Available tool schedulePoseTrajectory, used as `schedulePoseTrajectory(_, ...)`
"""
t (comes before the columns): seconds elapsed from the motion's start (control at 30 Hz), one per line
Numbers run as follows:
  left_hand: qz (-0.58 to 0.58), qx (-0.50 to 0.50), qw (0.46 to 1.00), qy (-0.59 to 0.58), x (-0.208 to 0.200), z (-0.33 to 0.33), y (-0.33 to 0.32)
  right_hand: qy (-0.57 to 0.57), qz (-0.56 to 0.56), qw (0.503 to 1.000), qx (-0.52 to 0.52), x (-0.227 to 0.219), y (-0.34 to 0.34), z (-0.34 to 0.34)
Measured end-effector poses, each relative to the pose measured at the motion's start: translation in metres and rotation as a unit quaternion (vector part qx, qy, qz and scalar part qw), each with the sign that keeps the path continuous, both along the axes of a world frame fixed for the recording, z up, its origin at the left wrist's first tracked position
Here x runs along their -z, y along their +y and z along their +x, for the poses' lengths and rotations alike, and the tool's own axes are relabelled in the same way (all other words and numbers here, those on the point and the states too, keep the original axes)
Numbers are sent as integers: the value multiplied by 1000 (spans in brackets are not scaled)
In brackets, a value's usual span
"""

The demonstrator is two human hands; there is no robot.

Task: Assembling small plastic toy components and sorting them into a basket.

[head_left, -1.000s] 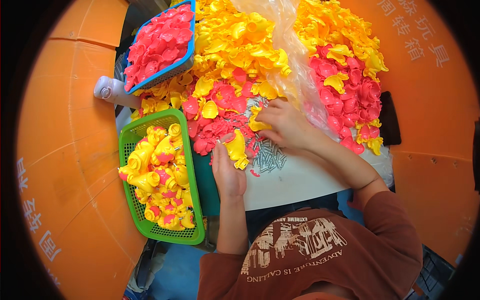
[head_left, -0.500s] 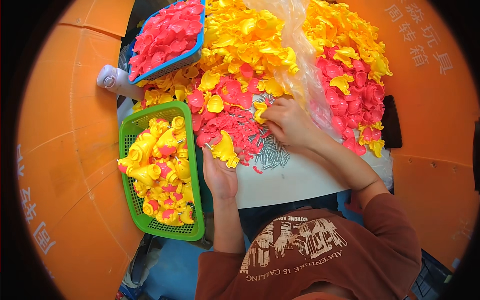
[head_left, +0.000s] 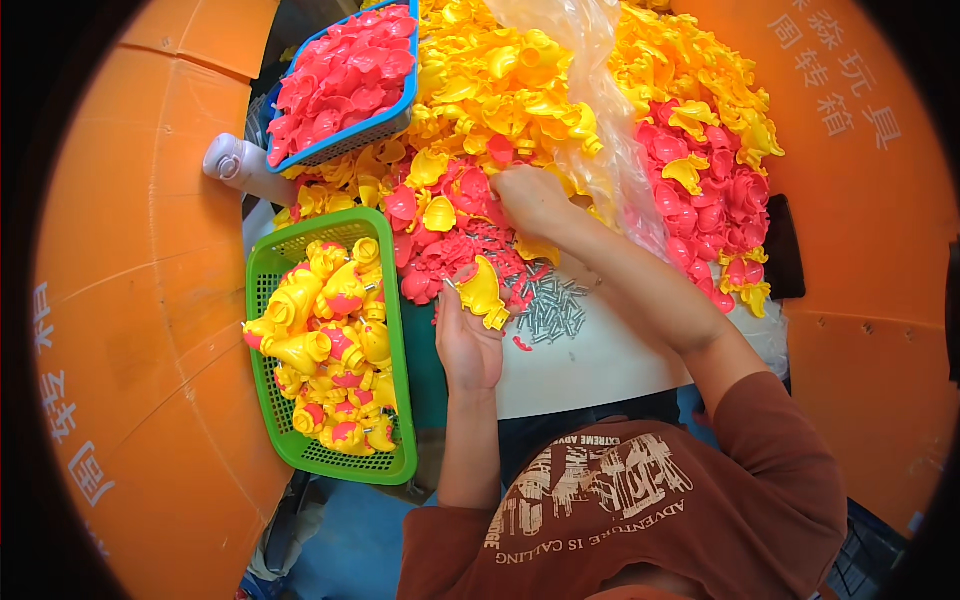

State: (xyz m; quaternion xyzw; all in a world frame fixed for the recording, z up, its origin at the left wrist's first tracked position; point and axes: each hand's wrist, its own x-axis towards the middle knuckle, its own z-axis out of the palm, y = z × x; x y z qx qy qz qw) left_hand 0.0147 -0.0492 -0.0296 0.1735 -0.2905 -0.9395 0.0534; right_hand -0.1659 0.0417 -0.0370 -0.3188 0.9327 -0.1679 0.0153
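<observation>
My left hand is closed around the edge of a yellow plastic shell half, its hollow side turned up. A short metal pin sticks out by the thumb. My right hand is curled over the heap of red plastic shells. Its fingertips are hidden, so what they grip cannot be made out. Below the right wrist lies another yellow piece. Small red parts and loose metal pins are spread over the white tabletop between my hands.
At the left stands a green basket of yellow-and-red toy pieces. Behind it are a pale bottle and a blue basket of red shells. Yellow shells pile up at the back, beside clear plastic film. Orange panels flank both sides.
My right hand has moved left and away from me, from beside the metal pins to the red shells. The left hand still holds the yellow shell half, slightly farther right in view.
</observation>
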Motion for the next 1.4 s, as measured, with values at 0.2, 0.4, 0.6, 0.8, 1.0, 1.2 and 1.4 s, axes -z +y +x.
schedulePoseTrajectory(0.2, -33, -25, 997, -62, -8, -14, 8, 162, -166, 969, -82, -12, 17, 14)
schedulePoseTrajectory(0.4, 48, 13, 997, -51, -24, -28, 20, 309, -285, 872, -249, -45, 68, 70)
schedulePoseTrajectory(0.6, -36, -17, 999, 13, -25, -29, 34, -151, -496, 855, 3, -39, 84, 99)
schedulePoseTrajectory(0.8, -17, -8, 998, 59, -24, -27, 44, -630, -505, 588, 43, -50, 99, 88)
schedulePoseTrajectory(1.0, 75, 11, 996, 48, -30, -31, 47, -204, -463, 861, -51, -61, 89, 106)
schedulePoseTrajectory(1.2, 65, 5, 997, 49, -36, -31, 55, -141, -416, 898, -31, -57, 77, 111)
schedulePoseTrajectory(1.4, 93, -1, 994, 53, -39, -28, 53, -122, -409, 903, -37, -58, 77, 113)
